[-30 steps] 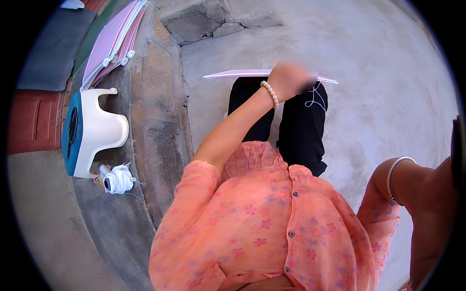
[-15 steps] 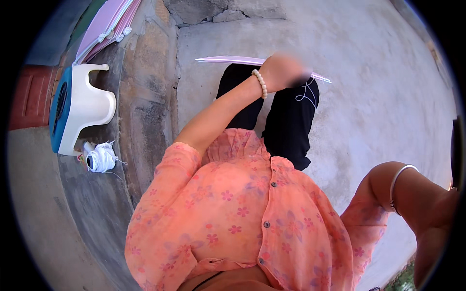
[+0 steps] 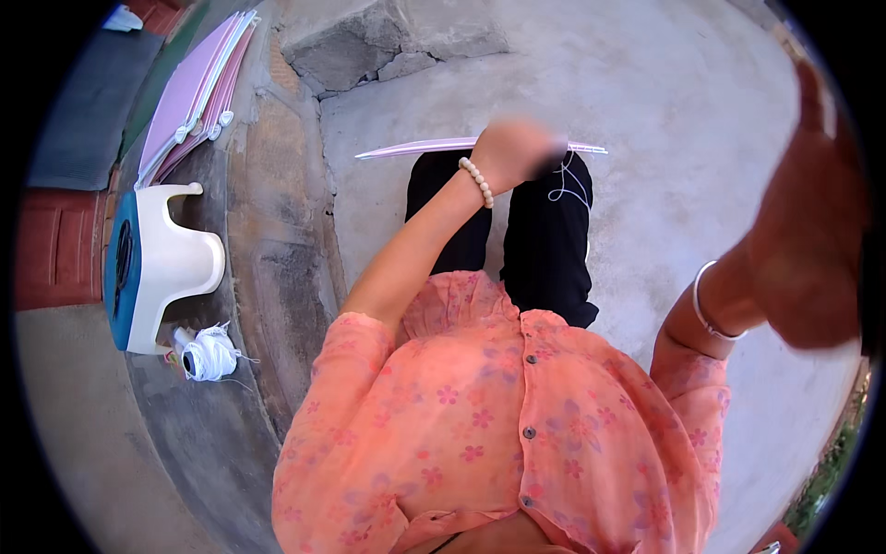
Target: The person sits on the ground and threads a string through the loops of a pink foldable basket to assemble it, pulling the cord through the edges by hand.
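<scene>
My left hand [image 3: 517, 152], with a beaded bracelet on its wrist, is closed on a thin flat pink-and-white piece [image 3: 415, 148] above my knees. The piece shows nearly edge-on, and a blur covers my fingertips. A loose white thread [image 3: 569, 192] hangs in a loop beside that hand, against my dark trousers. Raised at the right rim, close to the camera, is my right hand [image 3: 808, 222], with a silvery bangle on its arm. One digit points upward; the other fingers are dark or cut off, so whether it holds anything is hidden.
To the left, a stack of pink-and-white flat pieces [image 3: 189, 88] with white knotted ends leans by a white plastic stool [image 3: 171, 268] with a blue top. A spool of white thread [image 3: 212, 354] sits beside the stool on a stone step [image 3: 277, 212]. Broken concrete [image 3: 341, 42] lies at the far side.
My right hand has swung up and forward along the right side. The left hand keeps its hold on the flat piece. The view has shifted slightly.
</scene>
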`<state>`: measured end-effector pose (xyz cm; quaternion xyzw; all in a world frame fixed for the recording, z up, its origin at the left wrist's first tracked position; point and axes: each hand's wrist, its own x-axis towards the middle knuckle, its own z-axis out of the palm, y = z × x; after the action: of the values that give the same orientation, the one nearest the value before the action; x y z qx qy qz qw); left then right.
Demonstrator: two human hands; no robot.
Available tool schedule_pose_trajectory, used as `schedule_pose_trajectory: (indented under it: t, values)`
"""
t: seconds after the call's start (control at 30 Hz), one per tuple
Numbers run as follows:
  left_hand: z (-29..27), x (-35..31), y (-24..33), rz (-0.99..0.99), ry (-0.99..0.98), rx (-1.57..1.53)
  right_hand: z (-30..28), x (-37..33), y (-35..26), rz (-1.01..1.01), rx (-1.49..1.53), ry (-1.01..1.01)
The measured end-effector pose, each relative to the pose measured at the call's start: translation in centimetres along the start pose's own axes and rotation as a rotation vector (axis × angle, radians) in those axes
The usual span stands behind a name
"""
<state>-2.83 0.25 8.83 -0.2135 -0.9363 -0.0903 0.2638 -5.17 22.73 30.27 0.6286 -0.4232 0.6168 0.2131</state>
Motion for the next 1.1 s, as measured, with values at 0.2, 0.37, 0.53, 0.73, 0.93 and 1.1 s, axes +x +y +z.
schedule_pose_trajectory:
  t: [0.2, 0.37, 0.53, 0.73, 0.93, 1.1]
  values:
    - [-0.1, -0.3, 0.2, 0.008, 0.029, -0.018, 3.1, -9.9, 12.0, 0.949, -0.72, -0.826]
    - [0.6, -0.3, 0.3, 0.006, 0.073, -0.033, 2.7, -13.3, 14.8, 1.064, -0.696, -0.99]
    - [-0.6, -1.2, -0.2, -0.061, 0.027, -0.048, 4.1, -13.6, 15.7, 1.125, -0.491, -0.937]
    - [0.4, -0.2, 0.4, 0.003, 0.034, -0.087, 3.4, -15.6, 15.8, 1.14, -0.341, -0.841]
    - [1.0, -0.1, 0.0, 0.027, 0.011, -0.091, 5.3, -9.9, 16.5, 0.923, -0.536, -0.128]
    - [1.2, 0.4, -1.0, -0.029, -0.013, -0.095, 7.9, -2.8, 12.9, 1.193, 0.177, -0.233]
